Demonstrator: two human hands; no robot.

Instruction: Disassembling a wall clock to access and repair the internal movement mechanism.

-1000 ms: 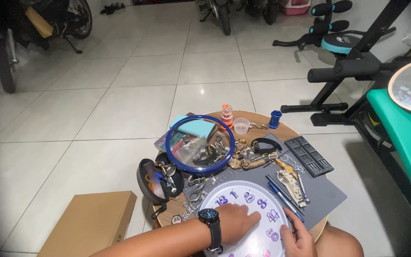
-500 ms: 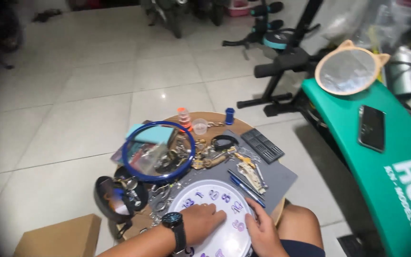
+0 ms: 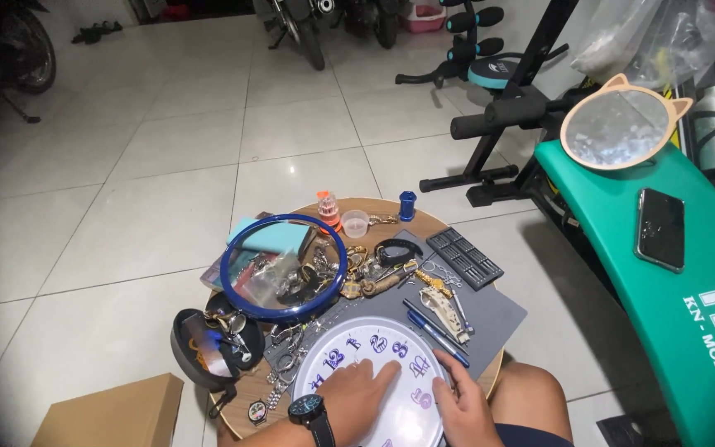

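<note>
Step in hand: both hands steady the white clock face [image 3: 374, 377] flat on the table [image 3: 424, 222]; judged, its numerals are being pressed or checked.
Left hand [image 3: 356, 396]: grip spread, fingers flat on the dial, forefinger stretched toward the purple numerals; it pinches nothing.
Right hand [image 3: 459, 407]: rests at the dial's rim, fingers loosely curled; whether it pinches anything I cannot tell.
Next move calls for: a light, even touch, the dial kept level.
Beyond the fingertips: blue-rimmed glass cover [image 3: 283, 266] on clutter.
Beside the right hand: blue pens [image 3: 434, 331], watch bands, grey mat [image 3: 490, 314].
In the way: loose metal parts crowd the dial's far edge.
</note>
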